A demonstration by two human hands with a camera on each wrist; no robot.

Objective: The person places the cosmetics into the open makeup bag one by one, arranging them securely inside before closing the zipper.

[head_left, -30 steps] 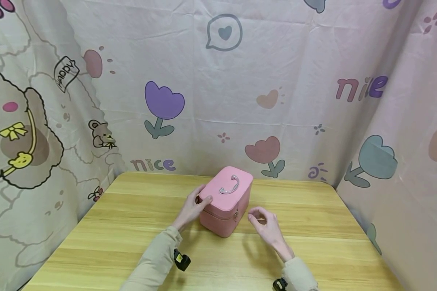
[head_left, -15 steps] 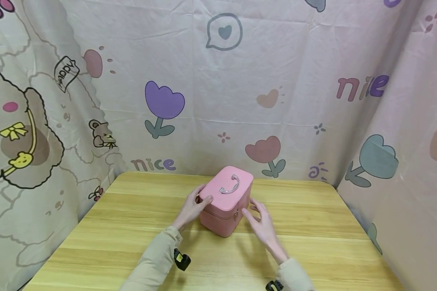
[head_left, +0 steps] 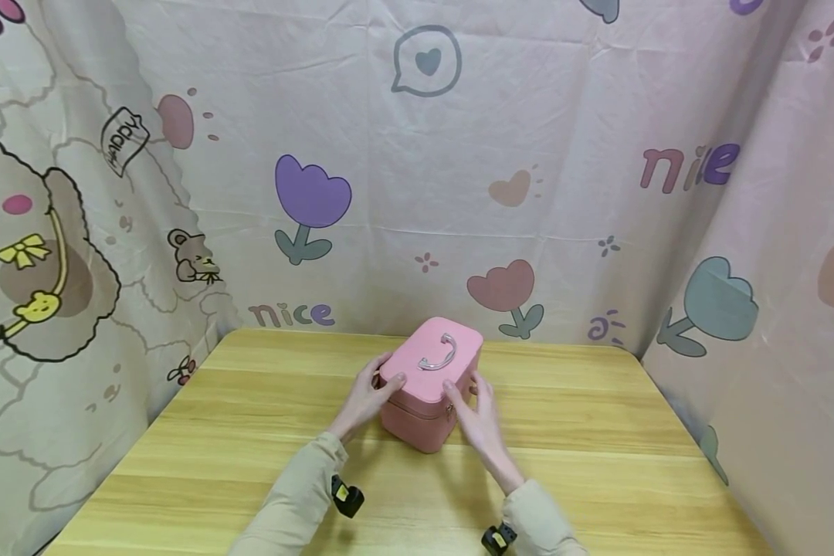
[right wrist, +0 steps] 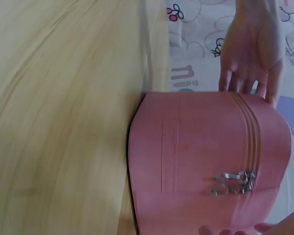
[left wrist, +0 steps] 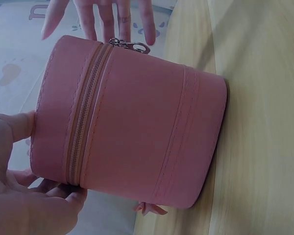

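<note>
A pink cosmetic case [head_left: 424, 425] stands upright on the wooden table, with a silver curved handle [head_left: 439, 357] on its flat lid. Its zipper [left wrist: 82, 122] runs shut below the lid, and metal zipper pulls [right wrist: 235, 182] hang at one corner. My left hand [head_left: 367, 395] grips the lid's left end, thumb on top and fingers against the side. At the right side is my right hand [head_left: 481, 417], thumb by the lid's edge above the pulls; in the left wrist view its fingers look straight and spread. Its fingertips [right wrist: 225, 232] barely show in the right wrist view.
The wooden table [head_left: 250, 448] extends around the case on all sides. A printed cloth [head_left: 389, 177] hangs right behind the table's back edge and along both sides. A small pink piece [left wrist: 150, 208] shows beside the case's lower side.
My right hand has moved left from beside the case to its right side, its fingers loosening from a curl and the thumb rising to the lid's edge. The left hand and case have stayed put.
</note>
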